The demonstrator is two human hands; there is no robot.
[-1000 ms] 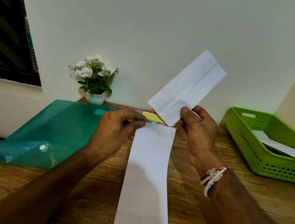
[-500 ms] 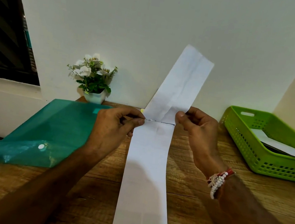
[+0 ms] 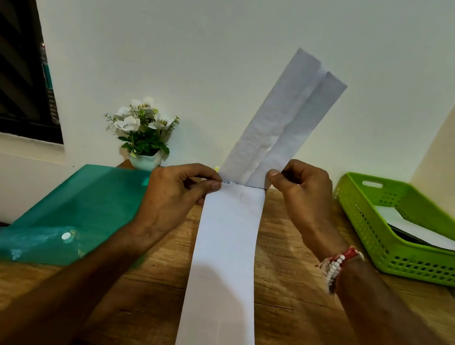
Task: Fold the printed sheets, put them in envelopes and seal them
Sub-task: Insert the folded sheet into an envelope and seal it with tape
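Observation:
A long white envelope (image 3: 225,274) lies lengthwise on the wooden desk, its open mouth at the far end. My left hand (image 3: 176,194) pinches the left corner of that mouth. My right hand (image 3: 302,185) grips the lower end of a folded white sheet (image 3: 281,124), which stands nearly upright above the mouth and leans a little to the right. The sheet's bottom edge meets the envelope's opening; how far it sits inside is hidden.
A teal plastic folder (image 3: 75,209) lies at the left, partly over the desk edge. A small pot of white flowers (image 3: 143,137) stands by the wall. A green basket (image 3: 417,228) with papers sits at the right. Something yellow peeks behind the sheet.
The folded sheet has swung from a strong rightward slant to nearly upright, its lower end lining up with the envelope mouth. My left hand has stayed pinching the corner.

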